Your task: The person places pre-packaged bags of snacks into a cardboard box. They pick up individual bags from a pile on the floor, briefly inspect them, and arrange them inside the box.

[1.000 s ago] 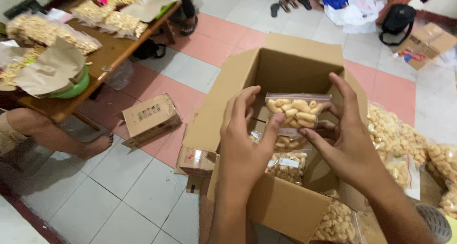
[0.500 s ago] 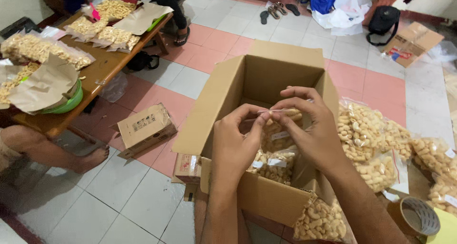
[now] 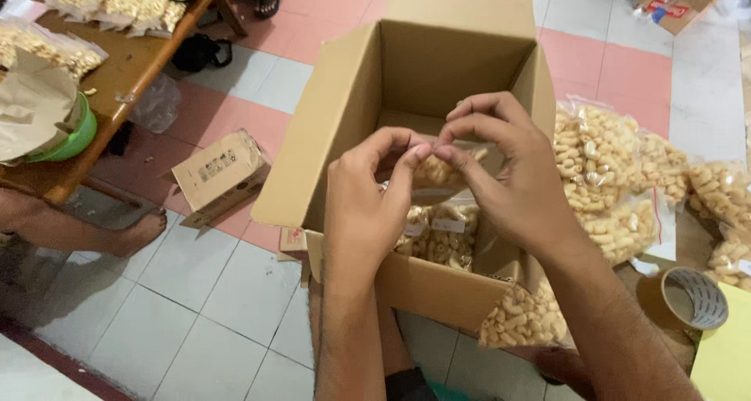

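Two hands pinch one clear snack bag (image 3: 435,172) over the open cardboard box (image 3: 344,111). Its long axis runs left to right, roughly level, with the top edge caught between the fingertips. Left hand (image 3: 368,205) and right hand (image 3: 508,174) each keep a closed grip on that edge, thumbs nearly touching. More bags (image 3: 438,233) lie below inside; the box walls stand close around, leaving open room above.

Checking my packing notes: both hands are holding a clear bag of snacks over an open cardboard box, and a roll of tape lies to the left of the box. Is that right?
Not quite. The head view shows the roll of tape to the right of the cardboard box, not left. The rest holds: the left hand and right hand pinch the bag of snacks over it.
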